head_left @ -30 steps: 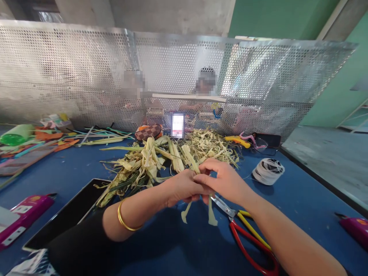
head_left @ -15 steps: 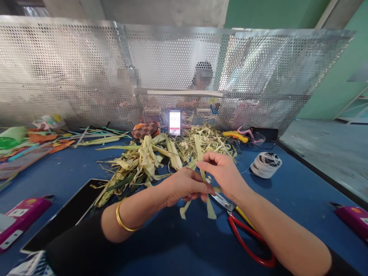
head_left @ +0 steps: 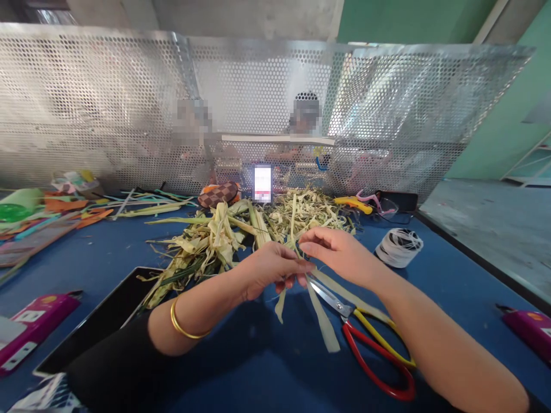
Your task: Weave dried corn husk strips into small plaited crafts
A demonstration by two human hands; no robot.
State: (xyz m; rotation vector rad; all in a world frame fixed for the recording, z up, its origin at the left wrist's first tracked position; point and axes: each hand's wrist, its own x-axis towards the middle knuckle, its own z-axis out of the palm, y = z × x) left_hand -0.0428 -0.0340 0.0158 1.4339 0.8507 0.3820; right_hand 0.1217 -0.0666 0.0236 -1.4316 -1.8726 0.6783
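Observation:
Near the middle of the table my left hand (head_left: 284, 265) pinches several pale corn husk strips (head_left: 322, 321) where they cross. Their loose ends hang below the fingers, and one long end runs right over the scissors. Just to the right, my right hand (head_left: 333, 252) is closed, thumb against curled fingers, at the upright husk strip (head_left: 293, 215); its fingertips are partly hidden. Under the hands lie scissors (head_left: 340, 307) with one red and one yellow handle. A spool of white string (head_left: 399, 248) stands to the right.
A heap of corn husks (head_left: 219, 235) and a pile of shredded husk (head_left: 314, 212) lie behind my hands. A black tray (head_left: 99, 321) and magenta power strips flank me. A perforated metal screen (head_left: 258, 86) closes the back, with people beyond it. A lit phone (head_left: 262, 183) leans there.
The upright strip has grown thinner to view, and a long husk end now stretches right across the scissors. My left hand has risen slightly; the right forearm has shifted right, uncovering the yellow handle.

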